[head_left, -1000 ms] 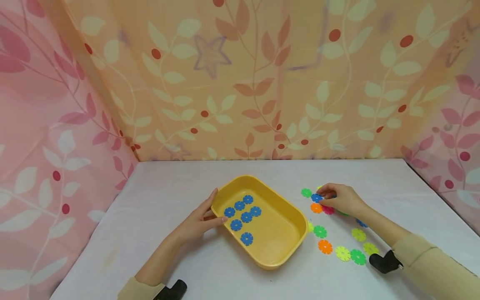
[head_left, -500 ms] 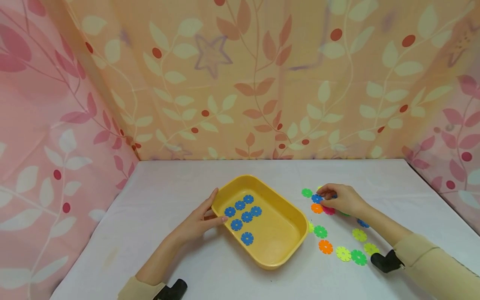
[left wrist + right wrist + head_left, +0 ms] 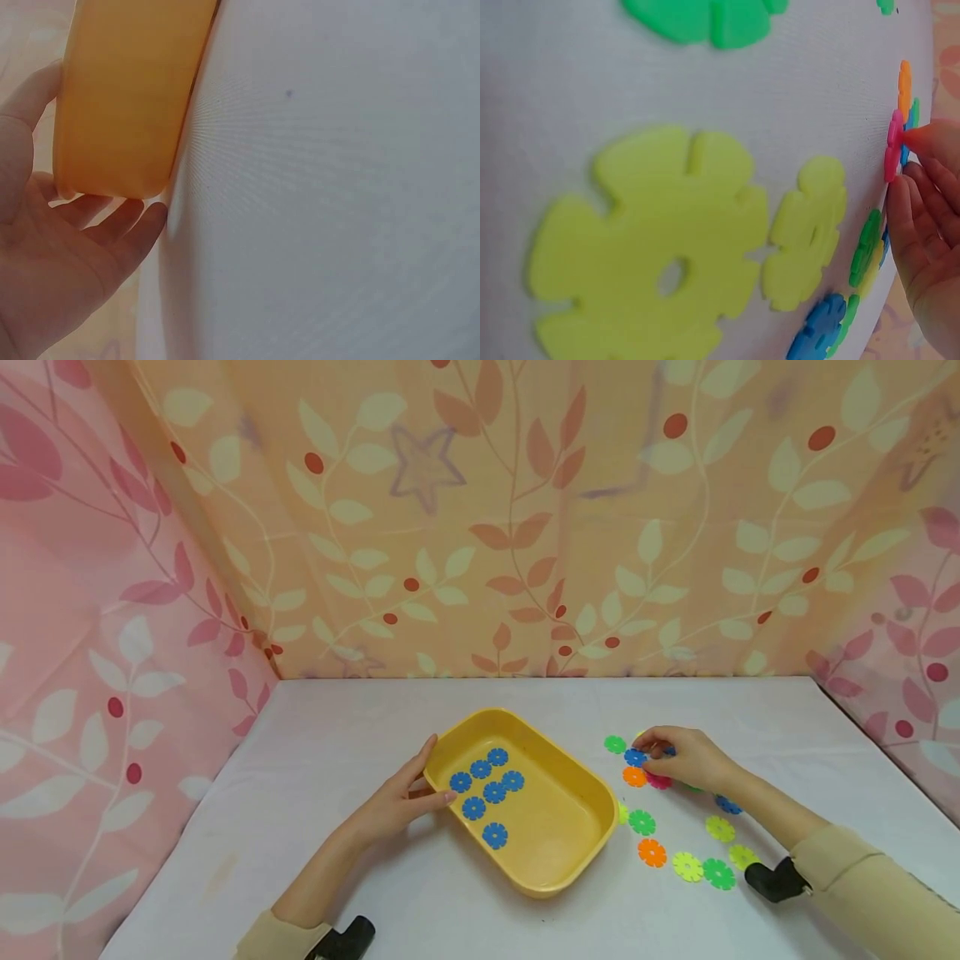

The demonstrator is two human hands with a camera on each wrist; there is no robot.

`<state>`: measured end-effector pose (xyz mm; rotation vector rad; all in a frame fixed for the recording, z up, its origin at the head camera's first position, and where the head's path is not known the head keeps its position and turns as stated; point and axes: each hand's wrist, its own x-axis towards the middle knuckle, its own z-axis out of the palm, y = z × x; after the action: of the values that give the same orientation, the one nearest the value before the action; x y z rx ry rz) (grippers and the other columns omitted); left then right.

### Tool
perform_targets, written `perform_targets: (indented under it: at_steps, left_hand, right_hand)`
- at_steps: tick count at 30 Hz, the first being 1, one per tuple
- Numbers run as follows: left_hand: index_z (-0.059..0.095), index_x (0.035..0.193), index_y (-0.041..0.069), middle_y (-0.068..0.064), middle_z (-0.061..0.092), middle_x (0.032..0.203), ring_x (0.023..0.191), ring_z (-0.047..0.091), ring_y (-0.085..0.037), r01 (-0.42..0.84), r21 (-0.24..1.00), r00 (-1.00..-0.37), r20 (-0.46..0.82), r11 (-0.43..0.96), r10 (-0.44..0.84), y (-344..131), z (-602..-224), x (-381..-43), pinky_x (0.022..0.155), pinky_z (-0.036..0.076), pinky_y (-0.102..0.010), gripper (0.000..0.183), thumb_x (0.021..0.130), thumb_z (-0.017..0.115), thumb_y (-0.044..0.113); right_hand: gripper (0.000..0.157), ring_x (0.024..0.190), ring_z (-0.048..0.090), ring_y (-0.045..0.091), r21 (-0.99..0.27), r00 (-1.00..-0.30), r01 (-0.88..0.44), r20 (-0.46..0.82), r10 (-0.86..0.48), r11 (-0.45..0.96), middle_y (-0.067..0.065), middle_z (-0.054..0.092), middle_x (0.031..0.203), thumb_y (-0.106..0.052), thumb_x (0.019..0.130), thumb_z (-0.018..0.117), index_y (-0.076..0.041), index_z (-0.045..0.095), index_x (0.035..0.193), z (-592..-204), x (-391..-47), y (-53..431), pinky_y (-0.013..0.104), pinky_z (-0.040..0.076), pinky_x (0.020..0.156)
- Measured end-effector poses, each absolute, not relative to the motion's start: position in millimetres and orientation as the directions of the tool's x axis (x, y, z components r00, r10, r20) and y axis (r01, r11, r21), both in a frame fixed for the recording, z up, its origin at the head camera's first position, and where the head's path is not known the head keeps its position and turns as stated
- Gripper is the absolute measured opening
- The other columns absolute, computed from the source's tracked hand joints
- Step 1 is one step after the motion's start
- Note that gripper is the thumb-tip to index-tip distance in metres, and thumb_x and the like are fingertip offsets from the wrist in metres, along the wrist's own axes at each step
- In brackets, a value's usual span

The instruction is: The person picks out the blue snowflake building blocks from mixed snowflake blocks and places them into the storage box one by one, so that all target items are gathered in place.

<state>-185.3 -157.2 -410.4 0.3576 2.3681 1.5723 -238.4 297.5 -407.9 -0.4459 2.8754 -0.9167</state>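
My left hand (image 3: 393, 810) grips the left side of a yellow plastic tray (image 3: 573, 785), thumb over the rim and fingers against the outside, as the left wrist view shows. Several blue interlocking discs (image 3: 495, 836), round and notched like flowers, lie inside its left part. To the right of the tray, my right hand (image 3: 690, 760) pinches another blue disc (image 3: 636, 757) at its edges, low over the table. Close around these fingertips are an orange disc (image 3: 634, 777), a green disc (image 3: 615, 744) and a pink disc (image 3: 893, 146). Part of the pile is hidden beneath the hand.
More loose discs lie on the white table (image 3: 337, 718) right of the tray, among them an orange disc (image 3: 652, 852), a green disc (image 3: 719, 874) and a yellow disc (image 3: 687, 867). A patterned curtain (image 3: 495, 527) stands behind the table's back edge.
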Motion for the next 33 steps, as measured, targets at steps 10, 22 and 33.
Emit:
perform_targets:
  at_steps: [10,22,33]
  left_hand:
    - [0.013,0.158,0.027,-0.002,0.021,0.160,0.128,0.050,-0.028,0.059,0.916,-0.932,-0.092,0.396,0.352,-157.3,-410.2,-186.0,0.109,0.032,-0.053,0.095,0.087,0.074,0.039]
    - [0.014,0.158,0.026,-0.003,0.019,0.161,0.129,0.049,-0.029,0.077,0.915,-0.927,-0.080,0.395,0.367,-157.4,-411.1,-185.8,0.109,0.032,-0.053,0.091,0.088,0.072,0.037]
    - [0.014,0.158,0.031,0.002,0.021,0.160,0.131,0.048,-0.026,0.053,0.918,-0.931,-0.096,0.392,0.352,-157.2,-409.3,-184.5,0.111,0.030,-0.053,0.094,0.086,0.074,0.038]
  right_hand:
    - [0.023,0.083,0.055,0.018,-0.546,-0.935,-0.307,0.019,-0.354,0.780,-0.004,0.062,0.089,-0.013,0.085,0.075,-0.010,0.068,0.107,-407.0,-241.9,300.9,0.021,0.052,0.069]
    - [0.022,0.080,0.054,0.017,-0.547,-0.942,-0.298,0.036,-0.334,0.782,-0.004,0.061,0.085,-0.014,0.085,0.075,-0.010,0.068,0.105,-410.4,-240.8,301.2,0.022,0.051,0.068]
    - [0.018,0.076,0.054,0.015,-0.557,-0.944,-0.312,0.090,-0.318,0.770,-0.005,0.061,0.081,-0.018,0.084,0.078,-0.010,0.069,0.098,-412.4,-238.6,300.7,0.020,0.049,0.065]
